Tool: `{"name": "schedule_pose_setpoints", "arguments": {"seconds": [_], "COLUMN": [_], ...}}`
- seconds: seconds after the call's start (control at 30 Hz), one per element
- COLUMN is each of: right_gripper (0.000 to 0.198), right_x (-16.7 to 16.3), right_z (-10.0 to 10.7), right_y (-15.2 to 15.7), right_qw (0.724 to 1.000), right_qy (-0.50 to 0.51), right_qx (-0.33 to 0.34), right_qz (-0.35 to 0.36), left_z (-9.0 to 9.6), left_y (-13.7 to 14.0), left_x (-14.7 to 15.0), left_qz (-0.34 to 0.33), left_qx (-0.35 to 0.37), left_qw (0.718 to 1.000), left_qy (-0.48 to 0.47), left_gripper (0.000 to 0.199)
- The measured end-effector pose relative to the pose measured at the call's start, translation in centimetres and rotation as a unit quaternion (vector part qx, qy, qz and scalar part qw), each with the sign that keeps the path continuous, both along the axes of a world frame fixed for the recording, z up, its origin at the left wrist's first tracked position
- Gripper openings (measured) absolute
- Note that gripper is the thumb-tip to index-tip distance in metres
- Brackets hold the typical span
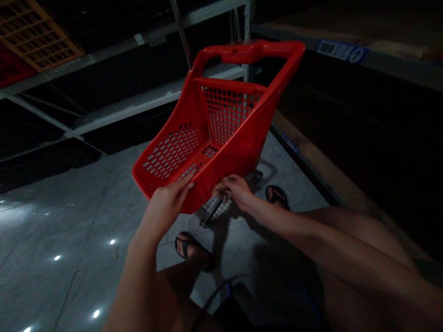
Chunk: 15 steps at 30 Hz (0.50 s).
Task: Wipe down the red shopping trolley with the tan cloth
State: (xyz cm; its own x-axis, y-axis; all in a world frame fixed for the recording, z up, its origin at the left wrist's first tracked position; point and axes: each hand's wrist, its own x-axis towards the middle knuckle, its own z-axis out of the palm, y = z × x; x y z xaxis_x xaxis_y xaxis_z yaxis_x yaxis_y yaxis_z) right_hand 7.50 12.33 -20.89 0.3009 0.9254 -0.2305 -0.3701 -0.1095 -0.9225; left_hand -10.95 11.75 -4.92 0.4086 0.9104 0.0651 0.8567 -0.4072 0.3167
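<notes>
A red plastic shopping basket [221,129] with perforated walls and a thick handle at its far end is tilted up over the floor. My left hand [169,203] grips the near rim of the basket, fingers laid on its front edge. My right hand [235,190] reaches under the basket's lower side and pinches a small metal part there, near a wheel frame [212,213]. What exactly the right fingers hold is hard to make out in the dim light.
Grey glossy tiled floor [69,221] spreads to the left. Metal shelving [131,101] runs behind the basket, with an orange crate [38,32] upper left. A dark shelf unit [346,138] with a wooden edge stands close on the right. My sandalled feet [194,249] are below.
</notes>
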Motion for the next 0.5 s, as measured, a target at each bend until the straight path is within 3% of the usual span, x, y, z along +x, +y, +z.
{"name": "schedule_pose_setpoints", "arguments": {"seconds": [0.07, 0.13, 0.27, 0.37, 0.5], "right_gripper": [0.017, 0.022, 0.026, 0.025, 0.020], "right_x": [1.4, 2.9, 5.0, 5.0, 3.0], "right_z": [3.0, 6.4, 11.6, 11.0, 5.3], "right_y": [1.3, 2.1, 2.7, 2.8, 1.5], "right_qw": [0.998, 0.996, 0.970, 0.959, 0.971], "right_qy": [0.057, 0.060, -0.080, -0.162, -0.216], "right_qx": [0.007, 0.066, 0.218, 0.222, 0.096], "right_qz": [0.009, -0.011, -0.071, -0.073, -0.044], "left_z": [-0.2, -0.4, -0.2, -0.2, -0.9], "left_y": [0.0, 0.2, 0.5, 0.4, 0.1], "left_x": [-0.4, -0.3, 1.1, 2.7, 4.7], "left_qz": [0.014, 0.019, 0.019, 0.030, 0.037], "left_qx": [0.014, 0.021, 0.017, 0.011, 0.023], "left_qw": [1.000, 1.000, 0.999, 0.999, 0.999], "left_qy": [0.000, 0.010, 0.042, 0.044, 0.012], "left_gripper": [0.044, 0.044, 0.042, 0.041, 0.041]}}
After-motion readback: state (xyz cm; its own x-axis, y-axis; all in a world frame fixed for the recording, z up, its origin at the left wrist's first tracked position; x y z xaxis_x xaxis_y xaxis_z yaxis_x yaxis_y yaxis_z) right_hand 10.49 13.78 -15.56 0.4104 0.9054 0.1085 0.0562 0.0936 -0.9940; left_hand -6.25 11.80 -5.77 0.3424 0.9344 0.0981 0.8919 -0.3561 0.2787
